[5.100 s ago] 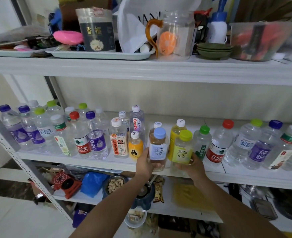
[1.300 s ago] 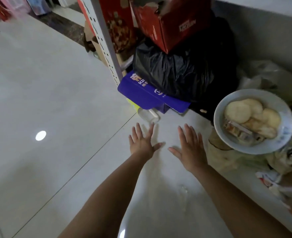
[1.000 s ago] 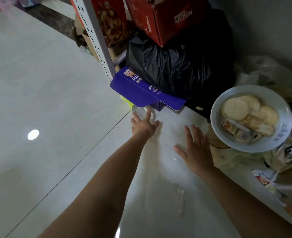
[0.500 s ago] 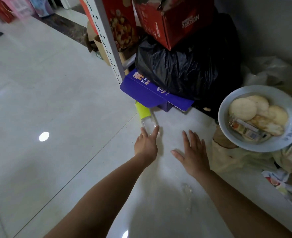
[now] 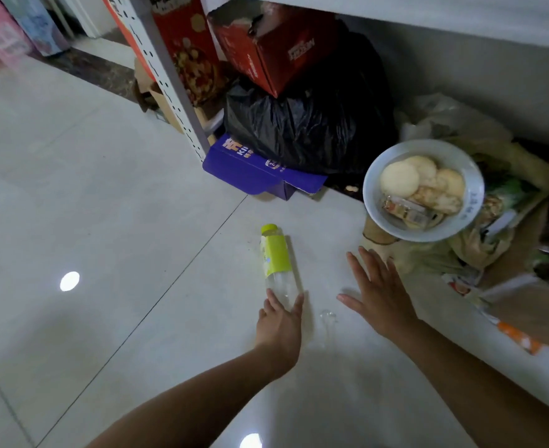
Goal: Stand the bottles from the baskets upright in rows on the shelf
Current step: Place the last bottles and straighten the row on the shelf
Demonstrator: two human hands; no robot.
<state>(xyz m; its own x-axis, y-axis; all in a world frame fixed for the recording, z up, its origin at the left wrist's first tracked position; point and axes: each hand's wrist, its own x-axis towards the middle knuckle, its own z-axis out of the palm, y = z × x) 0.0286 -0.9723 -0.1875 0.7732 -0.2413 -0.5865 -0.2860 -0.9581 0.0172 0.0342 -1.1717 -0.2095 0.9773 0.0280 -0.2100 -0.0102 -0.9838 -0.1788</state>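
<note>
Head view, bottle: a clear bottle (image 5: pixel 278 265) with a yellow-green cap and label lies on its side on the pale floor tiles (image 5: pixel 111 221), centre of the frame, cap pointing toward the top.

Head view, my left hand (image 5: pixel 279 321): fingers spread around the bottle's clear base, tips touching it on both sides. The hand is not clamped; I judge this a half-made grasp, loosely cupping the end.

Head view, my right hand (image 5: pixel 378 297): flat and spread, holding nothing, right of the bottle and well apart from it, low over the floor.

Head view, surroundings: a purple box (image 5: pixel 250 169) and a black bag (image 5: pixel 305 130) sit above centre under the rack post (image 5: pixel 169 76). A bowl of crackers (image 5: pixel 423 189) sits at right, atop a heap of bags. A small wet-looking patch (image 5: pixel 326 316) shows on the tile between my hands.

Stage: the bottle is on the floor, not on the shelf, and no basket shows here.

Risk, rolling: the bottle is round and the tile smooth, so a nudge at the base instead of a proper clasp could send it under the purple box.

Risk, slipping: holding only the clear end may let it slide out, more so if that patch is wet.

Risk, bowl: my right hand could knock the bowl if I lift carelessly.
</note>
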